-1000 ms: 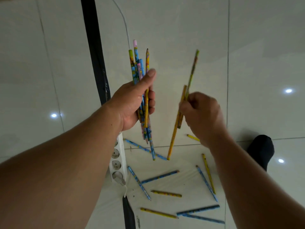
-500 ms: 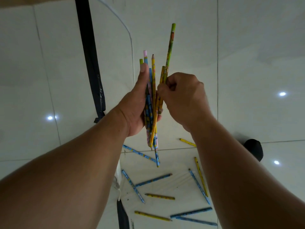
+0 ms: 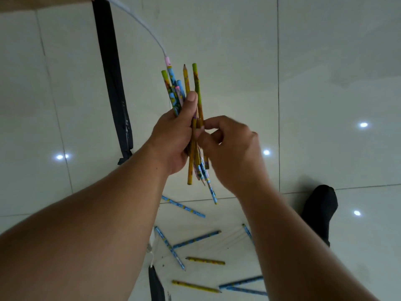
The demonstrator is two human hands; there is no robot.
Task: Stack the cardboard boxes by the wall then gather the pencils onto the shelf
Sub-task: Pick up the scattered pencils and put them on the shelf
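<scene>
Head view, and a bundle of pencils (image 3: 188, 101) was held upright at the centre of the frame, gripped in the left hand (image 3: 171, 137) with the thumb (image 3: 190, 101) laid up along the shafts. Erasers and tips were fanned out above the fist, and the lower ends were seen poking out below it. The right hand (image 3: 232, 153) was brought in just beside the left, its fingertips (image 3: 200, 133) pinched narrowly against the right edge of the bundle, touching a yellow pencil there; whether one pencil was held apart from the rest could not be told. Loose pencils (image 3: 196, 238) were left scattered on the pale tiled floor (image 3: 325, 83) in the lower centre of the frame, blue ones and yellow ones, several lying apart, two blue ones almost side by side at the bottom edge. A black strap (image 3: 112, 83) was seen running down the upper left of the frame, and a white cable (image 3: 143, 22) was curved from the top edge toward the bundle. A foot in a black sock (image 3: 320, 209) was planted at the lower right. A strip of brown cardboard (image 3: 32, 3) was just caught in the upper left corner.
</scene>
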